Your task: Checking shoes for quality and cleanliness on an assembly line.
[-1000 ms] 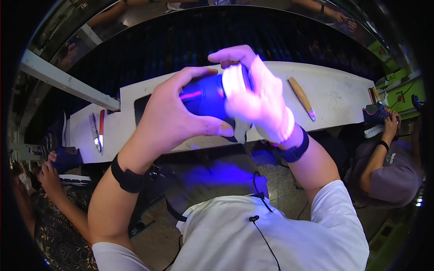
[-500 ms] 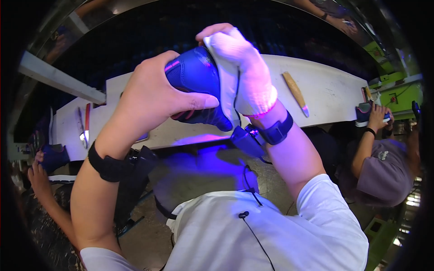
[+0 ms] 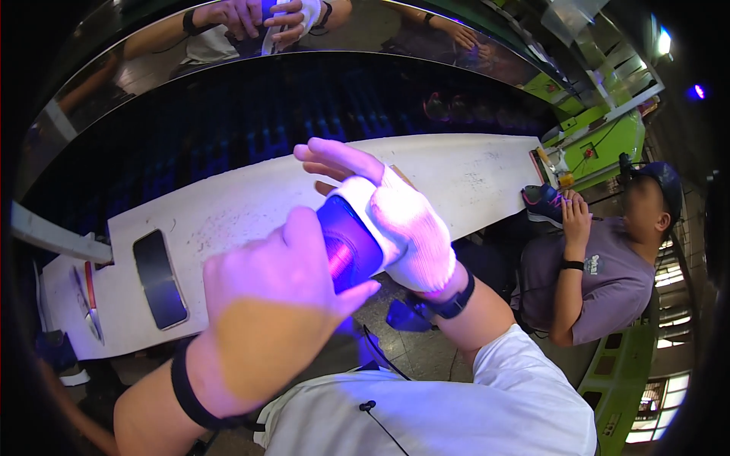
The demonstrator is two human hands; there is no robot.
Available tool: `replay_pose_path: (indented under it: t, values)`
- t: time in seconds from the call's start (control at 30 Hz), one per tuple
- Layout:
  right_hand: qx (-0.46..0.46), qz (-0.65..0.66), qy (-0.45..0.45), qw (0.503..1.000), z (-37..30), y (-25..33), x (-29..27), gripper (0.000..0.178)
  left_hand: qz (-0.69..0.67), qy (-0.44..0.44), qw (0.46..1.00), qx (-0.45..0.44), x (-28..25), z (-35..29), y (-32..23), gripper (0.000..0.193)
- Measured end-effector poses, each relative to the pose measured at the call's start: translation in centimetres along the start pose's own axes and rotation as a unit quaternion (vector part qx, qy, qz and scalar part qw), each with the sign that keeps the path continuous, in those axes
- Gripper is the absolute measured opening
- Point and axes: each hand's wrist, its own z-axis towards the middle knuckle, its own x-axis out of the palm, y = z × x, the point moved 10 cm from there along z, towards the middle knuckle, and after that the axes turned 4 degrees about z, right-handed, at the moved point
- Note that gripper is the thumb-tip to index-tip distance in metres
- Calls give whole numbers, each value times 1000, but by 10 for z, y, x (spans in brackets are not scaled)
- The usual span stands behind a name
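Observation:
A blue shoe (image 3: 351,245) with a white sole is held in the air between my hands, over the table's near edge, lit by violet light. My left hand (image 3: 262,281) is bare and closed round the upper, its thumb along the near side. On the opposite side, my right hand (image 3: 407,224), in a white knit glove with bare fingers, braces the white sole with its palm. Its fingertips reach out past the far end of the shoe. The hands hide much of the shoe.
A phone (image 3: 160,278) lies on the white table (image 3: 487,167). A red-handled tool (image 3: 91,292) is at the left, by a metal post (image 3: 61,232). A dark opening (image 3: 304,106) runs behind the table. On the right, a co-worker (image 3: 589,266) holds a dark shoe (image 3: 544,204).
The shoe has come lower and nearer, and both hands have turned with it. My right fingers now extend past it. The view has swung to the right, showing more of the co-worker.

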Motion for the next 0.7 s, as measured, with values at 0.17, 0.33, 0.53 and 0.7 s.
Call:
replay_pose_path:
  t: [0.17, 0.33, 0.53, 0.7]
  values:
    - [-91, -360, 31, 928, -27, 34, -13, 78, -49, 50, 998, 5, 20, -12, -21, 69]
    - [-158, -485, 84, 856, -61, 52, 0, 72, -40, -103, 989, 99, 9, -26, -56, 70]
    - [128, -50, -27, 990, -106, 4, -13, 82, 100, -187, 958, 195, 23, -66, -90, 24]
    - [-31, -478, 69, 875, -122, 34, 15, 79, 19, -157, 952, 263, 16, -80, -83, 73]
